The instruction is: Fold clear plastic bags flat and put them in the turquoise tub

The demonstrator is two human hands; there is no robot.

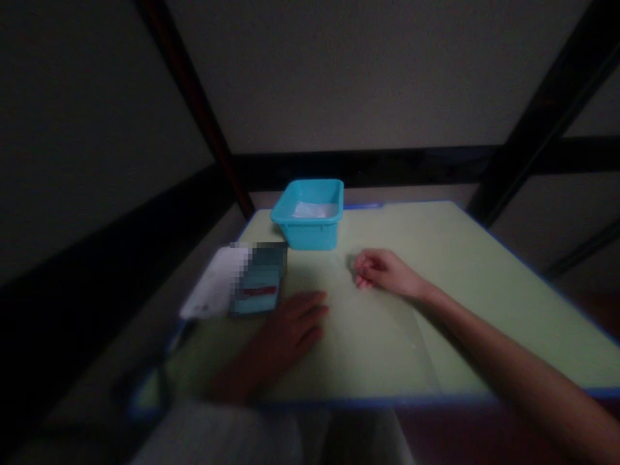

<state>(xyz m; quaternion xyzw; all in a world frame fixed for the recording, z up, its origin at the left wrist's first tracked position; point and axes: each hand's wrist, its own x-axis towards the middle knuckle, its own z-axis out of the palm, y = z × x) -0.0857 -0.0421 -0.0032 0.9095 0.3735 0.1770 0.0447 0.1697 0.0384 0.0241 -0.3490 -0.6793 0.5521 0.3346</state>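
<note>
My left hand (299,324) lies palm down on the pale green table (378,361), its fingers apart and nothing in them. It is just right of a dark, pixelated flat object (259,284). Farther right, my right hand (378,270) rests on the table with its fingers curled together; whatever they may hold is hidden. A turquoise basket (312,234) stands behind both hands near the table's back edge, with something whitish (314,210) inside it.
A white sheet or flat item (213,284) lies at the table's left edge, beside the pixelated object. Blue edging (523,261) runs round the table. Behind it rises a grey wall (368,77) with dark beams.
</note>
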